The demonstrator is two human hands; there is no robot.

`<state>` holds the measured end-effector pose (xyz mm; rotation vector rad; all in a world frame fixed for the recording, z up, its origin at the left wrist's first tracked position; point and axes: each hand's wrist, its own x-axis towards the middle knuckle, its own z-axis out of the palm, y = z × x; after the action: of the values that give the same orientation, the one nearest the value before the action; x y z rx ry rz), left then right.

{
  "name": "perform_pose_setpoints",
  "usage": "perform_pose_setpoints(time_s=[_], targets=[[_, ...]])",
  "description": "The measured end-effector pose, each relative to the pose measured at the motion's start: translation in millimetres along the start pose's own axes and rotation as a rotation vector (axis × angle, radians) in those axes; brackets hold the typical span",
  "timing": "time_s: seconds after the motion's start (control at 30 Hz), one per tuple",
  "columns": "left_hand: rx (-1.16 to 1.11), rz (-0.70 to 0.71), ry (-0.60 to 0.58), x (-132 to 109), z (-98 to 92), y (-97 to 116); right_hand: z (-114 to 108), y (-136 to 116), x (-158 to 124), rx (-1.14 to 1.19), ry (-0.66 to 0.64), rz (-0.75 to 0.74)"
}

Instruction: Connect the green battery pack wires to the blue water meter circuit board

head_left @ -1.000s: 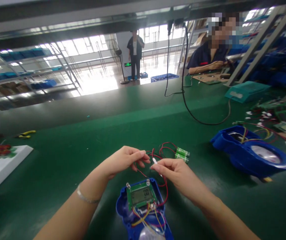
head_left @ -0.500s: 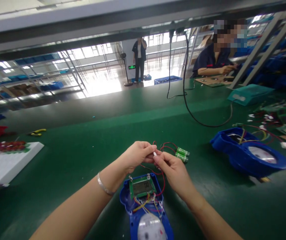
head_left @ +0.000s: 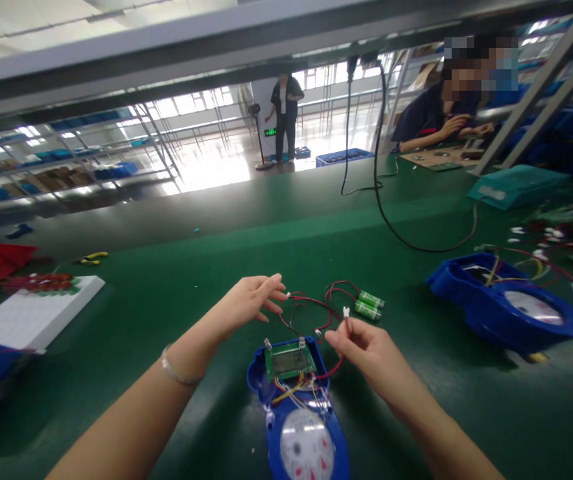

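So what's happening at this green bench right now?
A person is working on a blue plastic meter housing with a small green display board lying open on the green mat. The right hand pinches a red wire with a small white plug; the left hand holds another white plug, the two plugs apart. Two green cylindrical batteries lie behind. A co-worker sits across the bench.
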<state>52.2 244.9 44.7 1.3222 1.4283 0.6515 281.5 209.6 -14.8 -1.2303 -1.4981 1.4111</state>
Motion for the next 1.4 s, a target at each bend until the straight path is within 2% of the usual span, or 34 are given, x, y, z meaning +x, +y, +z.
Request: perform_pose_setpoints(time_s=[0.1,0.17,0.2,0.3,0.37,0.47,0.57,0.67,0.8,0.9,0.93,1.0,1.07,1.13,1.2,1.27,1.4], targets=[[-0.081,0.049,0.199,-31.4,-8.4,-33.4,-0.1,5.3,-12.0,-0.114,-0.095,0.141],[-0.202,-0.005,0.288,-54.7,-2.8,-59.9,1.4,7.0,-14.6,-0.233,-0.155,0.213],[-0.259,-0.051,0.294,-65.8,2.9,-71.8,2.4,6.7,-14.3,-0.280,-0.195,0.242],[-0.432,-0.168,0.214,-91.8,25.7,-94.6,6.5,2.6,-10.0,-0.321,-0.349,0.318],[-0.530,-0.191,0.101,-100.2,39.8,-98.7,10.1,0.3,-6.8,-0.284,-0.432,0.365],[-0.619,-0.193,-0.031,-100.8,52.9,-98.2,15.7,1.7,-5.0,-0.206,-0.449,0.423],[-0.666,-0.196,-0.029,-97.0,58.1,-98.9,19.2,6.8,-7.8,-0.124,-0.410,0.434],[-0.667,-0.170,0.002,-99.1,59.3,-97.4,19.8,7.1,-14.3,-0.029,-0.412,0.382],[-0.703,-0.014,-0.002,-111.9,53.9,-86.4,18.8,-8.7,-27.4,0.062,-0.435,0.173],[-0.684,0.115,-0.001,-125.7,43.9,-79.8,17.8,-22.0,-40.0,-0.092,-0.378,-0.012],[-0.649,0.147,0.001,-131.1,40.1,-79.2,17.5,-24.3,-44.3,-0.181,-0.338,-0.113],[-0.517,0.232,0.016,-142.5,33.0,-80.2,17.2,-25.8,-52.0,-0.366,-0.190,-0.428],[-0.311,0.391,0.072,-153.7,27.0,-82.5,18.0,-26.0,-57.7,-0.482,-0.030,-0.787],[-0.101,0.607,0.144,-163.0,22.4,-84.2,20.2,-28.6,-61.4,-0.510,0.008,-1.028],[0.055,0.806,0.187,-169.8,19.0,-84.2,23.1,-34.1,-63.6,-0.506,-0.051,-1.131],[0.137,0.939,0.202,-174.9,16.7,-82.7,25.2,-39.4,-65.1,-0.515,-0.094,-1.185],[0.172,1.034,0.210,-184.5,16.1,-81.0,24.4,-35.8,-68.7,-0.526,-0.125,-1.255]])
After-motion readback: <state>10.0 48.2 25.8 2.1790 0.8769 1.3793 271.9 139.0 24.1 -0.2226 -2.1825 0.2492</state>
